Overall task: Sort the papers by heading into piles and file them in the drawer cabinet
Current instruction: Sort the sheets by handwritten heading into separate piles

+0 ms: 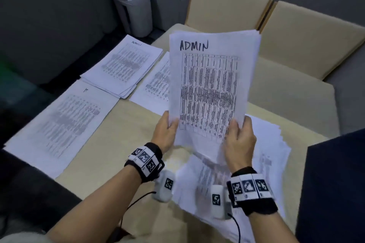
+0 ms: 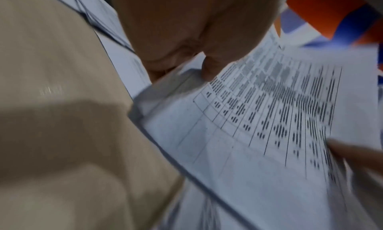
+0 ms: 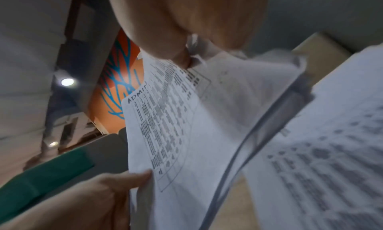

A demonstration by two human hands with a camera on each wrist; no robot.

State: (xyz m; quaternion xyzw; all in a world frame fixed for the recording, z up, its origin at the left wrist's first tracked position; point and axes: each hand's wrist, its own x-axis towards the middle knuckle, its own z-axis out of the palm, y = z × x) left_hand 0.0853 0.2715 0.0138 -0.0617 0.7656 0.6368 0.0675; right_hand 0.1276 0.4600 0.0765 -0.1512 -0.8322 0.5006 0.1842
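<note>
Held: one sheaf of white printed papers headed ADMIN (image 1: 212, 85), raised upright.
Left hand (image 1: 165, 134): grip pinching its lower-left edge.
Right hand (image 1: 240, 140): grip pinching its lower-right edge.
Beige worktop (image 1: 126, 136): four groups of white printed sheets — far-left pile (image 1: 122, 65), near-left sheet (image 1: 59, 124), middle sheet (image 1: 156, 83), loose heap (image 1: 266, 156) beneath the hands.

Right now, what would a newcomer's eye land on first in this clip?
The sheaf headed ADMIN, held upright mid-frame by the left hand and right hand at its bottom corners. Next, the sorted piles flat on the beige table to the left, and the loose heap beneath the hands.
</note>
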